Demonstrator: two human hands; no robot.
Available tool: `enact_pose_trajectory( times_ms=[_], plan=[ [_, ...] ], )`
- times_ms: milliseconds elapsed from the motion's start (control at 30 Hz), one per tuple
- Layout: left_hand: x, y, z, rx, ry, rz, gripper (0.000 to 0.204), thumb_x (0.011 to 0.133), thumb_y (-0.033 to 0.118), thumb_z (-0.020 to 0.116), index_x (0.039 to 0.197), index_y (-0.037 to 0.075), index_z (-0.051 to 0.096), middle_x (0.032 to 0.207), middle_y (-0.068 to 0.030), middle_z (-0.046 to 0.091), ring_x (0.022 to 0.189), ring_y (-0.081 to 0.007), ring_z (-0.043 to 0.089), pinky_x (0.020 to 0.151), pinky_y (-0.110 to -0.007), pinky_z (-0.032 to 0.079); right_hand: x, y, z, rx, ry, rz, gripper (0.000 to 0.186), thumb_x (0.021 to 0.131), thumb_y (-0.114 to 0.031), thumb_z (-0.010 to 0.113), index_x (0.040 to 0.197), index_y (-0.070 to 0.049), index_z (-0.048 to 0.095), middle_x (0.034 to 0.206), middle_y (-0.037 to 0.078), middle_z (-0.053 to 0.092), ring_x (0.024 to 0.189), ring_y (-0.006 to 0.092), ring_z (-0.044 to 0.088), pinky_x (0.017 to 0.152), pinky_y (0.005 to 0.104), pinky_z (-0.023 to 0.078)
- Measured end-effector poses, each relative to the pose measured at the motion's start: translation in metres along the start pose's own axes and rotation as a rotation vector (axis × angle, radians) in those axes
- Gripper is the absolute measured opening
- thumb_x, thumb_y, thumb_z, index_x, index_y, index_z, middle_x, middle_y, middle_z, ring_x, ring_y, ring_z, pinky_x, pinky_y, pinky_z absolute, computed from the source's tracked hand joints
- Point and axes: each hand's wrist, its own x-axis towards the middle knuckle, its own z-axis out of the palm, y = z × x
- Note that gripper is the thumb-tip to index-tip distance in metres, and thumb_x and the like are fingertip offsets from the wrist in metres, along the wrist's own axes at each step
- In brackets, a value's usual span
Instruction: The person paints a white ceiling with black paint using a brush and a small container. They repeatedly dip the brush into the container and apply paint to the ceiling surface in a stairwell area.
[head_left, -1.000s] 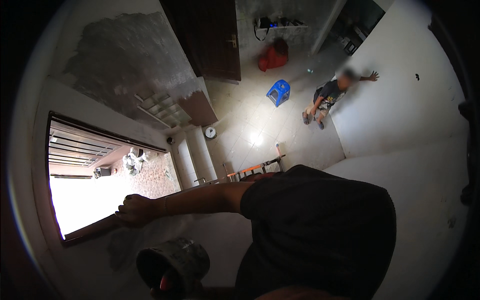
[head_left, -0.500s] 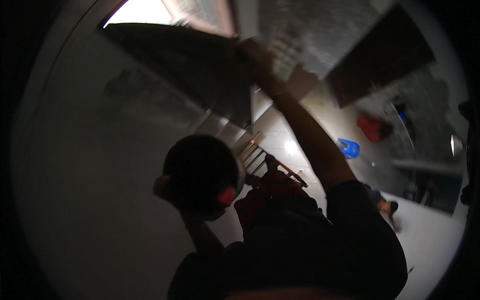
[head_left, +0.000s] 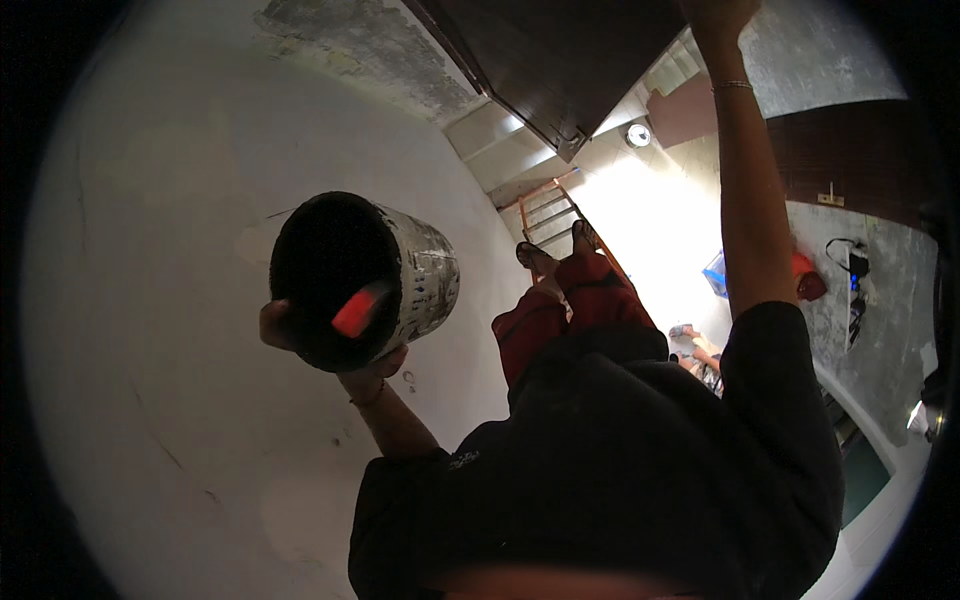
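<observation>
My left hand (head_left: 372, 372) holds a paint-smeared bucket (head_left: 428, 275) tilted, its dark mouth toward me, with the thumb and fingers around its rim and side. A tool with a red part (head_left: 355, 312) sticks up inside the bucket; its other end is lost in the dark. Raised at the top edge, my right hand (head_left: 722, 18) is closed at the edge of a dark brown door (head_left: 545, 60); its fingertips are partly cut off by the picture's edge. My sandalled feet stand on a wooden ladder (head_left: 548, 215).
A pale, patched wall (head_left: 180, 300) fills the left. Far below on the brightly lit tiled floor stand an open white pail (head_left: 638, 135), a blue container (head_left: 716, 275) and a red item (head_left: 808, 278). Another person's legs (head_left: 700, 350) show beside my hip.
My view has turned and brightened. The bucket now sits higher and further left in view, its stained side showing. The door and my right hand have shifted up and to the right.
</observation>
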Motion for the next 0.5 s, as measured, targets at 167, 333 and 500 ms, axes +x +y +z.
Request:
enact_pose_trajectory(
  times_ms=[167, 333, 500],
  plan=[
    [-0.035, -0.027, -0.030, 0.107, 0.058, -0.063, 0.109, 0.047, 0.049, 0.091, 0.132, 0.022, 0.029, 0.128, -0.0038, 0.038, 0.129, -0.0288, 0.046, 0.116, -0.049, 0.041, -0.012, 0.034, 0.008, 0.030, -0.022, 0.027, 0.029, 0.093, -0.013, 0.069, 0.072, 0.003, 0.059, 0.062, 0.013, 0.047, 0.049, 0.0204, 0.042, 0.049, 0.0336, 0.036],
    [-0.073, -0.043, -0.066, 0.051, 0.117, -0.109, 0.122, 0.030, 0.044, 0.098, 0.128, 0.017, 0.031, 0.126, -0.0048, 0.039, 0.127, -0.0278, 0.045, 0.110, -0.048, 0.037, -0.033, 0.049, 0.003, -0.185, -0.121, -0.006, 0.017, 0.091, -0.025, 0.073, 0.094, -0.008, 0.077, 0.087, 0.009, 0.076, 0.080, 0.0249, 0.073, 0.080, 0.0373, 0.057],
    [-0.023, -0.022, -0.103, -0.205, 0.012, -0.064, 0.113, 0.042, 0.036, 0.102, 0.126, 0.019, 0.028, 0.135, -0.0145, 0.043, 0.129, -0.0306, 0.046, 0.110, -0.050, 0.038, -0.027, 0.018, -0.008, 0.034, -0.178, 0.177, 0.019, 0.096, -0.014, 0.067, 0.103, 0.003, 0.073, 0.092, 0.019, 0.072, 0.078, 0.0288, 0.068, 0.074, 0.0395, 0.055]
  ],
)
